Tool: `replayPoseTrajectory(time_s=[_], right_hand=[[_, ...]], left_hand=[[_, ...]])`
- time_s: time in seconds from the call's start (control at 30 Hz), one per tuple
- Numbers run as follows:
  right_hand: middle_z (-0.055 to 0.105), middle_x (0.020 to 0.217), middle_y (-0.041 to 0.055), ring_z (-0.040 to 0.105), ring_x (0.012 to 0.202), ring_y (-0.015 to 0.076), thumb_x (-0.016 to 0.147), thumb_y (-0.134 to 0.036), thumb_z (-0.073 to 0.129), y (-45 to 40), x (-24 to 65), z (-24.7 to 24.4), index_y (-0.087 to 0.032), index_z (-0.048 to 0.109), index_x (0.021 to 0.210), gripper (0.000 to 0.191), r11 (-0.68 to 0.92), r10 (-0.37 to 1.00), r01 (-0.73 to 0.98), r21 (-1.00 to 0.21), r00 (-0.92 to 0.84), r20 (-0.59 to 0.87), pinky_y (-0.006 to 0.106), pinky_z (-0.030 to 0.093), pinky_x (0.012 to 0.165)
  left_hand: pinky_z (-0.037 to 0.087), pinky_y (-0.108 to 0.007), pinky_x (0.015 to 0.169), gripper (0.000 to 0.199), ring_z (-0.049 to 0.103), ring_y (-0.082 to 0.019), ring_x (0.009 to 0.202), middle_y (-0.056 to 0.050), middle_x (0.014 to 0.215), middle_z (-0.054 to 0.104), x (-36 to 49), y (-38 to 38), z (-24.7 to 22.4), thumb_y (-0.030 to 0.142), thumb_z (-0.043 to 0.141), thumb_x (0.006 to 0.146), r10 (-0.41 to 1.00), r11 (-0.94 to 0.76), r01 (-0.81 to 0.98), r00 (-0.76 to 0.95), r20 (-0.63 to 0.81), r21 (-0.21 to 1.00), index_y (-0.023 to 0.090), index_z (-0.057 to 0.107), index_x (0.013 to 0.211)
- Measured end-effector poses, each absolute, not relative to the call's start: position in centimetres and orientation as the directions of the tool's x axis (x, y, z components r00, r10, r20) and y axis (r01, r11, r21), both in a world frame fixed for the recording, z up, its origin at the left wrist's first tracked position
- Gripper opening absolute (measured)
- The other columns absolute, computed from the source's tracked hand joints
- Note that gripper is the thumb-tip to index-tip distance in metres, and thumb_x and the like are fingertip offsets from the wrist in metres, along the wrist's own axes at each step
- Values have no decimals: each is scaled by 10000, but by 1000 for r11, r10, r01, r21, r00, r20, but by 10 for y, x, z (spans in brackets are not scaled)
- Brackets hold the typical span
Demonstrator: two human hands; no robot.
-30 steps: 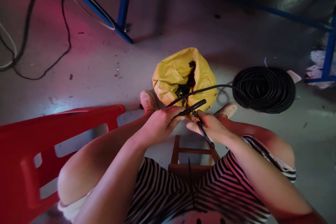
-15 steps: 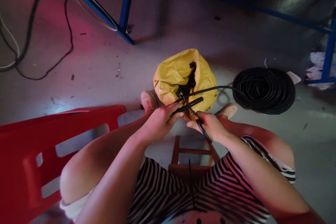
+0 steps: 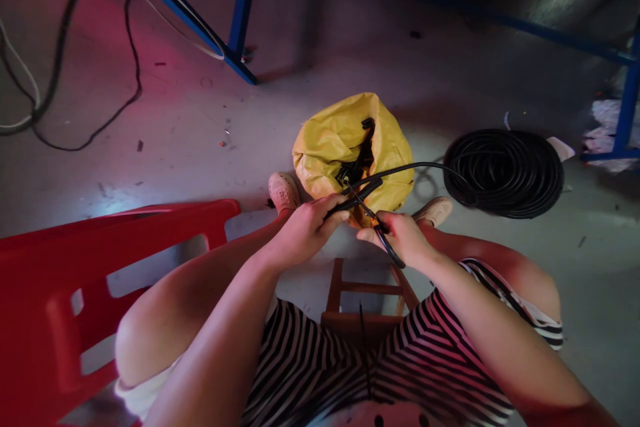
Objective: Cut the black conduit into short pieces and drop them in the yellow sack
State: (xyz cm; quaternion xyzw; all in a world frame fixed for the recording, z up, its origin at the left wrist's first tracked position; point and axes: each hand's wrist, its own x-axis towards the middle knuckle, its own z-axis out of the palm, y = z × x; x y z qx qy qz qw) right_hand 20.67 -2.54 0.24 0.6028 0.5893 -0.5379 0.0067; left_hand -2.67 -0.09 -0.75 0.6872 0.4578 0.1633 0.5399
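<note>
Left hand (image 3: 313,230) pinched ribbed black tube (image 3: 371,187) over yellow bag's (image 3: 327,133) near edge; right hand (image 3: 405,237) gripped cutters (image 3: 393,253), blades near black line (image 3: 417,165). Black pieces (image 3: 352,172) already bagged; line apparently uncut, big coil (image 3: 503,173) left.

Forearms (image 3: 227,317), two, bare, reaching forward, converging. Left hand (image 3: 311,227), one, curled in grip. Right hand (image 3: 404,238), one, likewise gripping, just beside.

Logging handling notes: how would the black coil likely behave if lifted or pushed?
The coil is probably heavy, given its many loops. It may be springy: its strand bows over the bag. Lying flat, it seems unlikely to roll.
</note>
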Motion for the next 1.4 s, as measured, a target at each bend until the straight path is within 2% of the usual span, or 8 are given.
replayPoseTrajectory(time_s=[0.17, 0.33, 0.6, 0.77, 1.07, 1.23, 1.33, 1.4], right_hand=[[682, 761, 55, 624, 725, 216, 831, -809, 624, -24, 207, 2, -209, 662, 841, 601, -284, 704, 745, -604, -266, -658, 256, 351, 607], [669, 736, 53, 606, 714, 212, 850, -824, 582, -22, 208, 1, -213, 650, 822, 615, -248, 710, 767, -592, -272, -650, 261, 342, 616], [651, 689, 59, 585, 678, 207, 843, -860, 553, -21, 210, 0, -207, 614, 774, 659, -192, 719, 800, -569, -280, -636, 269, 321, 608], [655, 667, 72, 597, 675, 215, 841, -844, 581, -21, 209, -1, -194, 644, 767, 657, -174, 713, 818, -548, -279, -643, 270, 308, 594], [641, 635, 58, 581, 650, 205, 813, -820, 648, -19, 209, -4, -196, 652, 709, 632, -219, 712, 796, -564, -265, -651, 270, 305, 589], [644, 644, 64, 569, 639, 202, 823, -826, 628, -19, 210, -3, -199, 675, 737, 634, -221, 702, 812, -540, -252, -666, 273, 291, 582], [600, 613, 40, 539, 623, 189, 812, -813, 648, -20, 211, -5, -204, 649, 705, 618, -242, 719, 784, -572, -251, -648, 274, 287, 580], [555, 608, 10, 492, 603, 163, 797, -791, 680, -22, 211, -5, -204, 609, 686, 601, -290, 757, 711, -640, -239, -609, 269, 293, 575]], left_hand=[[542, -376, 977, 284, 707, -245, 1072, -108, 1163, 755, -28, -1, -8, 347, 512, 1049, 787, -12, 458, 552, -274, 889, 176, 660, 1220], [536, -383, 982, 304, 708, -253, 1076, -118, 1158, 755, -28, -1, -9, 353, 507, 1048, 796, -9, 477, 536, -283, 879, 163, 650, 1237], [530, -334, 852, 272, 681, -211, 922, -79, 1025, 737, -28, 0, -4, 374, 488, 1052, 792, 23, 475, 528, -305, 880, 163, 646, 1118], [546, -320, 858, 295, 700, -212, 945, -82, 1077, 752, -29, 1, 0, 388, 478, 1052, 783, 63, 460, 528, -330, 886, 165, 641, 1155], [539, -405, 1017, 342, 704, -253, 1092, -115, 1193, 749, -29, -1, -13, 373, 508, 1042, 768, 12, 479, 558, -315, 878, 176, 670, 1271], [543, -408, 1017, 336, 713, -252, 1060, -103, 1170, 755, -29, -1, -14, 377, 517, 1041, 758, 27, 500, 554, -344, 866, 193, 674, 1274], [537, -385, 1014, 303, 717, -246, 1048, -91, 1116, 755, -28, -1, -13, 384, 515, 1047, 749, 33, 503, 560, -354, 864, 198, 683, 1216], [535, -374, 996, 280, 716, -243, 1040, -84, 1089, 753, -25, -2, -9, 371, 520, 1046, 741, 31, 502, 569, -357, 865, 197, 684, 1192]])
